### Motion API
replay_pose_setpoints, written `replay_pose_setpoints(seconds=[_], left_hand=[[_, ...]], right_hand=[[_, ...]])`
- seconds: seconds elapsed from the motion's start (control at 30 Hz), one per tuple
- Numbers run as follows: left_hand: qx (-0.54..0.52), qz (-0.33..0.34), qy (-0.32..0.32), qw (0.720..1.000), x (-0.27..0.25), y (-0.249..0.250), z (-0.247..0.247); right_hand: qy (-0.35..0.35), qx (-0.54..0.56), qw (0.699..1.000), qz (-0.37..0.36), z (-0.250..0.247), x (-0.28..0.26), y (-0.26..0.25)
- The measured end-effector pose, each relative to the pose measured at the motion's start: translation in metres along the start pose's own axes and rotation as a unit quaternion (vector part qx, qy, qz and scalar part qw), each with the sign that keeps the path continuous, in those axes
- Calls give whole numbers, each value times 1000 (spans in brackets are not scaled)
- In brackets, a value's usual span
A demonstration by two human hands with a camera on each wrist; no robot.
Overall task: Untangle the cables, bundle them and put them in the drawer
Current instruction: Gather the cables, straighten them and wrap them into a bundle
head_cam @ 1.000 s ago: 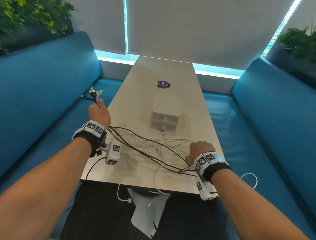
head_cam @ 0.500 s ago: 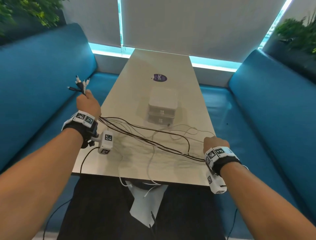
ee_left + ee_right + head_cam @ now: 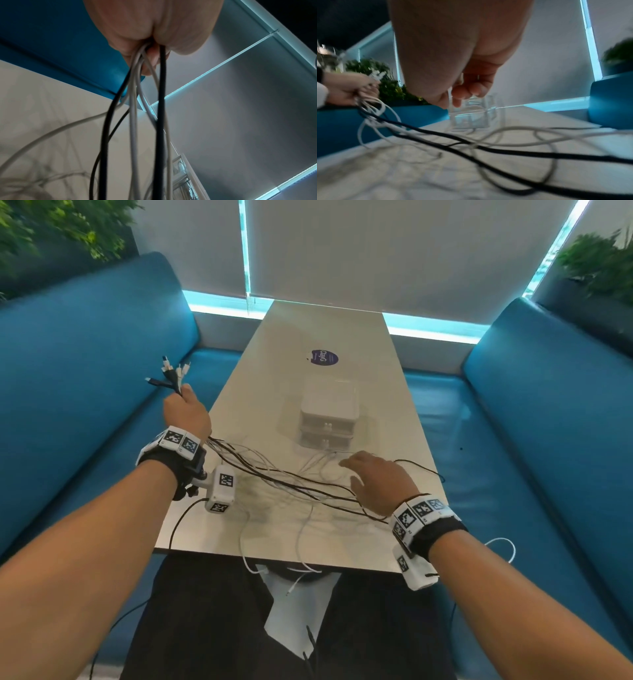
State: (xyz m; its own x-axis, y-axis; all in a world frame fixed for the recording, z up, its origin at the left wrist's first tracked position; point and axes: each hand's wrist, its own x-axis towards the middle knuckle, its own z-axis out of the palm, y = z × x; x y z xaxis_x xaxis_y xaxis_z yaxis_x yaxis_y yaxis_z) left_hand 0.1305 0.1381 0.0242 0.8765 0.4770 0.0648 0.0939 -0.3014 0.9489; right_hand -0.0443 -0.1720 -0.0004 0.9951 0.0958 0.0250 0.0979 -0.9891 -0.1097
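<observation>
Several black and white cables [image 3: 291, 477] lie tangled across the pale table [image 3: 342, 326]. My left hand [image 3: 186, 412] is raised over the table's left edge and grips one end of the cables in a fist, with their plugs [image 3: 171, 374] fanning out above it. The left wrist view shows the cables [image 3: 133, 121] hanging down from that hand [image 3: 154, 40]. My right hand [image 3: 376, 481] hovers just over the strands, fingers relaxed and holding nothing; in the right wrist view its fingers [image 3: 467, 88] hang above the cables [image 3: 488, 148]. A small translucent two-drawer unit [image 3: 329, 412] stands mid-table, both drawers shut.
A purple round sticker [image 3: 323, 358] lies beyond the drawer unit. Blue benches flank the table on the left [image 3: 85, 371] and right [image 3: 548, 405]. White cable ends [image 3: 274, 563] hang over the near table edge onto my lap. Plants stand behind both benches.
My right hand has let go of the strands it held at the table's right edge and moved forward and left, opening over the cables. The left hand still holds its end.
</observation>
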Motion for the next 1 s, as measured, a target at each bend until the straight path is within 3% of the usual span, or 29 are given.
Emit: replay_pose_setpoints(seconds=[0.13, 0.23, 0.33, 0.43, 0.63, 0.77, 0.9, 1.0], left_hand=[[6, 3, -15, 1000, -4, 1, -3], [10, 0, -31, 999, -10, 2, -10], [-1, -11, -47, 999, -19, 5, -17], [-20, -15, -61, 998, -20, 10, -19], [-31, -26, -45, 998, -10, 9, -26], [-37, -42, -28, 998, -7, 2, -21], [-32, -42, -21, 998, -4, 5, -21], [-35, -50, -12, 998, 2, 4, -23]], right_hand=[[16, 108, 990, -88, -2, 9, -38], [-22, 138, 984, -109, 8, 21, -60], [-92, 151, 981, -79, 20, 36, -79], [-155, 135, 979, -3, 32, 49, -90], [-116, 58, 990, 63, 42, 49, -69], [-116, -68, 989, 65, 34, 45, -51], [-153, 11, 983, 106, 36, 35, -23], [-157, -60, 979, 116, 33, 27, -6]])
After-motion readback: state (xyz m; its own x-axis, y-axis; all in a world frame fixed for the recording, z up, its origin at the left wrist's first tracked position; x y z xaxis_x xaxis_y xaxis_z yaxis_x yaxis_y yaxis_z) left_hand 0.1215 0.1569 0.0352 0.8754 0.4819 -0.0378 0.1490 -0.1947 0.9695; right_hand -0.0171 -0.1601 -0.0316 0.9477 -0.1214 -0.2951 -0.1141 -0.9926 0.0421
